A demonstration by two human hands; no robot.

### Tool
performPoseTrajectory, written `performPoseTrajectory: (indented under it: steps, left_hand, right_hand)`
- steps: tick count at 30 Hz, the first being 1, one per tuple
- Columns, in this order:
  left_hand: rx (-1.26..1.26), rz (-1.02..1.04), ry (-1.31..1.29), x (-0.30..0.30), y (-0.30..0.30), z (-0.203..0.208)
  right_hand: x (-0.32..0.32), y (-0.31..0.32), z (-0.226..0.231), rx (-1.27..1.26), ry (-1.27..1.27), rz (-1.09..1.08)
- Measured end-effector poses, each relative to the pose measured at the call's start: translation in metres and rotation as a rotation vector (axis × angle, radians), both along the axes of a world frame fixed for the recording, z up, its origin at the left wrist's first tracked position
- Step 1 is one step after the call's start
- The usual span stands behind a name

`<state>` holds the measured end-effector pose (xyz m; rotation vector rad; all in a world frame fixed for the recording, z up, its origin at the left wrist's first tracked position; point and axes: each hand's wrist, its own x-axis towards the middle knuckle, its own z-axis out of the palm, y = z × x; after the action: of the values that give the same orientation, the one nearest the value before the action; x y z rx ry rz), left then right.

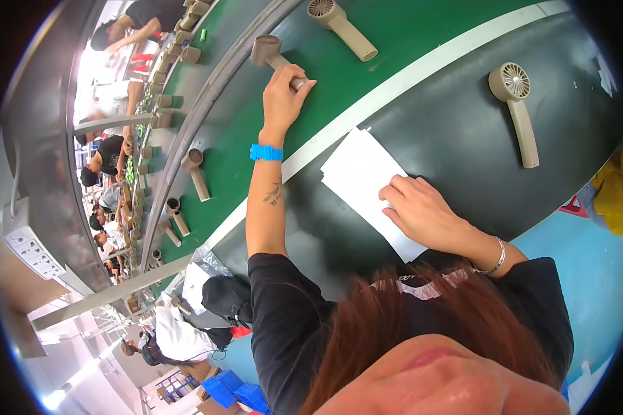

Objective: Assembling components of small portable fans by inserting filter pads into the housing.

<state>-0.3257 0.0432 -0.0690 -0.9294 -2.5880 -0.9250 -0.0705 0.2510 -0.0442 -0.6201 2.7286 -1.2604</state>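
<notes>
My left hand point(282, 100), with a blue band at the wrist, reaches over the green conveyor belt point(325, 104). Its fingers are closed round the handle of a beige handheld fan point(266, 50), whose round head sticks out beyond them. On a stack of white paper sheets point(358, 166) on the dark table rests my right hand point(422, 211), fingers loosely bent and partly covering the sheets. Another handheld fan point(522, 131) lies on the table to the right, grille up. Farther along the belt is a second loose fan point(346, 33).
A pale rail point(422, 69) divides belt from table. Several more fans, one of them a fan point(197, 176) at left, lie down the belt. Beyond a metal edge, co-workers point(107, 155) sit along another line. A power strip point(31, 245) hangs far left; a black bag point(227, 299) lies nearby.
</notes>
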Motion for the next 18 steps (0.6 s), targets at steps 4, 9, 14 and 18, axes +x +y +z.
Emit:
performPoseTrajectory:
  steps: [4, 9, 14, 18]
  left_hand:
    - [-0.200, 0.062, 0.108, 0.005, 0.007, 0.005]
    - [-0.100, -0.081, 0.372, 0.017, 0.078, 0.019]
    - [-0.248, -0.186, 0.773, -0.012, 0.091, 0.009]
    - [0.140, -0.134, 0.467, -0.001, 0.077, 0.010]
  right_hand:
    - [-0.001, -0.001, -0.003, 0.000, 0.013, 0.001]
    - [-0.002, 0.001, -0.008, -0.007, 0.042, -0.036]
    - [-0.006, 0.000, -0.009, -0.072, 0.056, -0.033]
    - [-0.007, 0.008, -0.020, -0.205, -0.069, -0.064]
